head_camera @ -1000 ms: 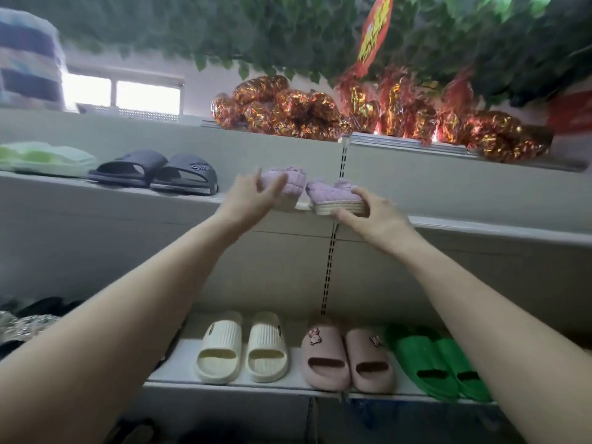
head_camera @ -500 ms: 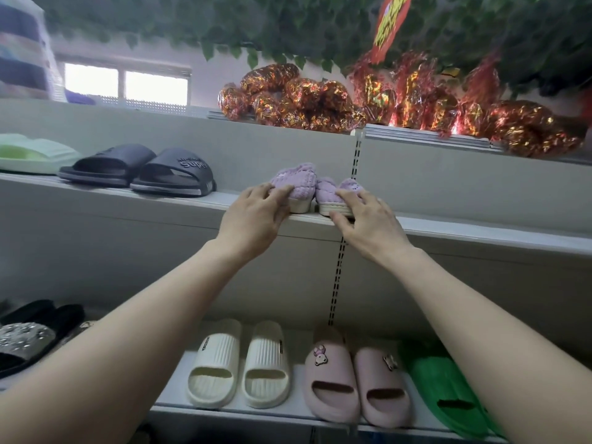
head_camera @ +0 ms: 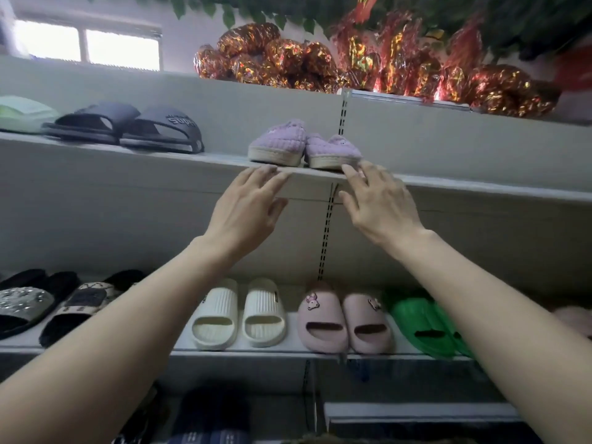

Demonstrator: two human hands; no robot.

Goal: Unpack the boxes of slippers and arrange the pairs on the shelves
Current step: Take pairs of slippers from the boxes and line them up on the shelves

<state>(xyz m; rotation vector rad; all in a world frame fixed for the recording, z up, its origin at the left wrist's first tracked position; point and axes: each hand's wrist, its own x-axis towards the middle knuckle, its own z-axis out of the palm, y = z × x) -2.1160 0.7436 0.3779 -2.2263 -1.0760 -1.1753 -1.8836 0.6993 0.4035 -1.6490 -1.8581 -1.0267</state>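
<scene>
Left hand: the left hand (head_camera: 253, 203) is open-palmed with its fingers straight and a little apart, holding nothing. Its fingertips (head_camera: 269, 171) sit right at the front lip of the shelf, just under the left slipper of the pair.
Right hand: the right hand (head_camera: 381, 203) has its fingers fanned and loose and is empty too. Its index tip is up against the pale sole of the right slipper; whether it touches or is just shy of it, I can't tell.
Purple slippers: the fluffy purple slippers (head_camera: 304, 145) stand on the upper shelf (head_camera: 480, 186), side by side and pressed together, toes out toward us, close to the front edge.
Same shelf, left: a pair of dark slides (head_camera: 125, 128) sits well apart from the purple pair, and a pale green slipper (head_camera: 22, 113) sits beyond them at the frame's edge.
Behind: a slotted upright (head_camera: 326, 238) runs down the back panel between the two wrists.
Above: foil-wrapped bundles (head_camera: 272, 59) in red and gold are piled along the top ledge, under hanging green leaves (head_camera: 288, 14), and there's a bright window (head_camera: 86, 46) at the far left.
Lower shelf: along the lower shelf (head_camera: 256, 349), from the left, are black studded slippers (head_camera: 28, 302), cream slides (head_camera: 238, 312), pink slides (head_camera: 344, 318) with little cartoon charms, and green slides (head_camera: 426, 325) partly hidden by the right forearm.
</scene>
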